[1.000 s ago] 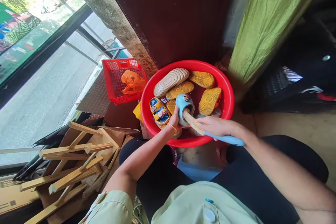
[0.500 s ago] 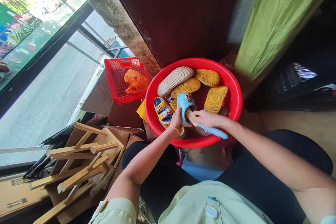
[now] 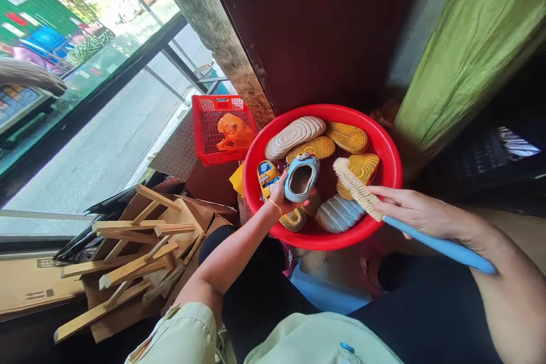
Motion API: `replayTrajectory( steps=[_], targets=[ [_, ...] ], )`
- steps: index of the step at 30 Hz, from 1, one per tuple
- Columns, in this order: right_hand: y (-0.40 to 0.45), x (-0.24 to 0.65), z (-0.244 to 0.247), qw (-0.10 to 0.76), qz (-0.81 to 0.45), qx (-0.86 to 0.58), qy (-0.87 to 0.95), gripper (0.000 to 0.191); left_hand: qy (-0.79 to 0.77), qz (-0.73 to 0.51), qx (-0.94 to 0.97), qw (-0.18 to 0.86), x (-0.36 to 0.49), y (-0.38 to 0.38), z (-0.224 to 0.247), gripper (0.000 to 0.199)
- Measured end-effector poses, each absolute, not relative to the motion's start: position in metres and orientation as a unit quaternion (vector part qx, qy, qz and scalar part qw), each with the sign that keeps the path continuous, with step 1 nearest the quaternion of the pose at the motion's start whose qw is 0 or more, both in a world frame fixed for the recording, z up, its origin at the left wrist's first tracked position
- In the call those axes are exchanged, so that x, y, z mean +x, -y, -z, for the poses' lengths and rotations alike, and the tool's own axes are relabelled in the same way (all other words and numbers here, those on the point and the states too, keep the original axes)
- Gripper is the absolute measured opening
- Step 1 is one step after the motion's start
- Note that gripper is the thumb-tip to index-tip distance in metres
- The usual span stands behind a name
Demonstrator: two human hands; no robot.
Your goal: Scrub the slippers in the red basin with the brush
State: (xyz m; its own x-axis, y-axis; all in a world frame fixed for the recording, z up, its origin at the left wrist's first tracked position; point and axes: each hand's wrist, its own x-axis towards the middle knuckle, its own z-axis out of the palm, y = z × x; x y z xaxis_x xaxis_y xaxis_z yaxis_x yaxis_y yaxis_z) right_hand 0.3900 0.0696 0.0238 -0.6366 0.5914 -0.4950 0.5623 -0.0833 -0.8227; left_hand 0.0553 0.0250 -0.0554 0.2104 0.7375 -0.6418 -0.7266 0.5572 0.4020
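A red mesh crate (image 3: 202, 142) holding an orange plastic bag (image 3: 234, 132) stands at far left, above wooden slats (image 3: 136, 261) on cardboard, both well apart from the hands. Left hand (image 3: 279, 193): fingers closed round a light-blue slipper (image 3: 301, 178), which sits just right of the grip, over a red plastic basin (image 3: 324, 242), opening upward, long axis slanting from lower left to upper right. The basin also holds yellow-soled slippers (image 3: 347, 137). Right hand (image 3: 416, 210): closed on the blue handle of a scrubbing brush (image 3: 439, 247) — long axis from lower right to upper left, pale bristles (image 3: 356, 187) aimed upper left, near the slipper but not touching. The left hand is the nearer.
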Motion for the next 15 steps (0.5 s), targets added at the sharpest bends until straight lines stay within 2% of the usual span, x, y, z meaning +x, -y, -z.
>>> replayTrajectory(
  steps=[9,12,15],
  targets=[
    [-0.091,0.374,-0.013,0.08,-0.547,-0.442,0.707,0.068,-0.319,-0.465,0.045,0.825,0.069,-0.029,0.026,0.067],
    [-0.093,0.369,-0.012,0.097,-0.538,-0.439,0.713,0.065,-0.355,-0.487,0.078,0.794,0.074,-0.031,0.018,0.071],
    [-0.096,0.365,-0.007,0.108,-0.525,-0.443,0.719,0.064,-0.44,-0.551,0.117,0.7,0.077,-0.034,0.013,0.065]
  ],
)
